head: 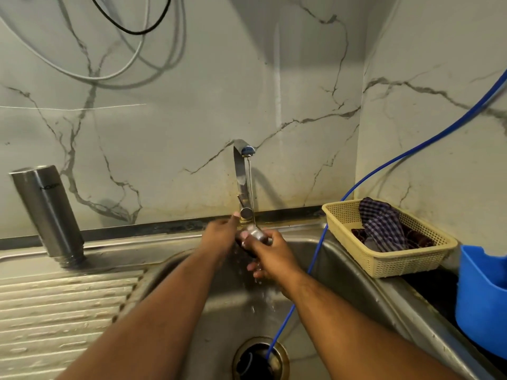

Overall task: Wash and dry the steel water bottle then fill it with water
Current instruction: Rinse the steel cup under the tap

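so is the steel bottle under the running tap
No, the steel bottle stands upside down on the drainboard, left of the tap.

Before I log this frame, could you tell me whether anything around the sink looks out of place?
A thin blue hose trails across the sink and ends in its drain. The steel bottle stands mouth-down on the drainboard, probably just draining.

The bottle (46,212) is brushed silver-grey and the cap (255,233) is shiny silver. The wall (192,119) is off-white marble with grey veins. The basket (397,266) is pale yellow, the cloth (381,223) purple-and-white check. The hose (411,152) and tub (480,297) are bright blue.
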Tool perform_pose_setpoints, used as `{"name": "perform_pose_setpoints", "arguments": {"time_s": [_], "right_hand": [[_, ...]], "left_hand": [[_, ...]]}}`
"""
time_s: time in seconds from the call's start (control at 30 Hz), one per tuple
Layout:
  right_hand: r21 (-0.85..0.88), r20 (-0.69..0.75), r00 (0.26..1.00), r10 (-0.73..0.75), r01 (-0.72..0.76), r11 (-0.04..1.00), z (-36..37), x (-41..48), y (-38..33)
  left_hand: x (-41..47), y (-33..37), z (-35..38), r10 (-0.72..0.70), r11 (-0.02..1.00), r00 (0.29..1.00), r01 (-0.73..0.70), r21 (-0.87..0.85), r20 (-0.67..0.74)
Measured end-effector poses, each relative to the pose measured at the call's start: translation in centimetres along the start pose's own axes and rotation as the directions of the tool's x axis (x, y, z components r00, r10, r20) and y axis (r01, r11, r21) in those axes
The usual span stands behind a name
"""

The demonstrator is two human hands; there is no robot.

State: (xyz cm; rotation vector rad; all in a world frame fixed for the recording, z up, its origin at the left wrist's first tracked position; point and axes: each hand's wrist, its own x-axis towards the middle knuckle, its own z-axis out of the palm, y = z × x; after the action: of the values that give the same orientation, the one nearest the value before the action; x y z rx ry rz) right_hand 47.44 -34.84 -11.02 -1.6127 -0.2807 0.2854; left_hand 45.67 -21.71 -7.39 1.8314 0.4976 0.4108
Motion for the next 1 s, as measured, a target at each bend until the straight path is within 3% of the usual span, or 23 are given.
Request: {"name": "perform_pose_setpoints", "arguments": {"time_s": [0.07, 0.13, 0.3, 0.47, 0.63, 0.73, 0.83, 0.9, 1.0], "right_hand": [[0.064, 0.051, 0.996, 0.079, -0.082, 0.995, 0.2, -0.3, -0.3], [0.122, 0.108, 0.986, 0.124, -0.137, 0.983, 0.4, -0.7, -0.6], [0.308, 0.129, 0.978, 0.166, -0.199, 0.930, 1.0, -1.1, -1.1], [0.418, 0.093, 0.990, 0.108, -0.138, 0.898, 0.3, -0.9, -1.0], [0.345, 0.052, 0.999, 0.005, -0.023, 0.938, -0.6, -0.3, -0.7], [0.214, 0.002, 0.992, -0.125, 0.122, 0.969, -1.1, 0.1, -0.4], [0.020, 0.090, 0.963, -0.256, 0.255, 0.967, -1.4, 0.1, -0.3], [0.001, 0.105, 0.952, -0.287, 0.288, 0.958, -1.4, -0.2, -0.6], [0.072, 0.087, 0.965, -0.246, 0.241, 0.968, -1.2, -0.4, -1.3]], "left_hand": [[-2.3, -0.3, -0.5, -0.054, 0.993, 0.979, 0.074, -0.096, 0.199], [-3.9, -0.4, -0.8, -0.020, 0.995, 0.968, 0.045, -0.094, 0.251], [-5.8, -1.8, -0.1, 0.125, 0.986, 0.992, -0.126, -0.113, -0.019], [-4.4, -2.6, 0.0, 0.300, 0.950, 0.954, -0.298, 0.089, -0.005], [-4.2, -2.7, -0.6, 0.358, 0.933, 0.924, -0.357, -0.032, 0.135], [-4.6, -1.9, -0.6, 0.225, 0.965, 0.958, -0.193, -0.178, 0.176], [-4.8, -1.2, -0.6, 0.091, 0.960, 0.982, -0.042, -0.275, 0.167], [-4.9, -1.1, -0.7, 0.120, 0.955, 0.977, -0.065, -0.290, 0.177], [-5.3, -1.3, -1.3, 0.282, 0.941, 0.937, -0.228, -0.251, 0.208]]}}
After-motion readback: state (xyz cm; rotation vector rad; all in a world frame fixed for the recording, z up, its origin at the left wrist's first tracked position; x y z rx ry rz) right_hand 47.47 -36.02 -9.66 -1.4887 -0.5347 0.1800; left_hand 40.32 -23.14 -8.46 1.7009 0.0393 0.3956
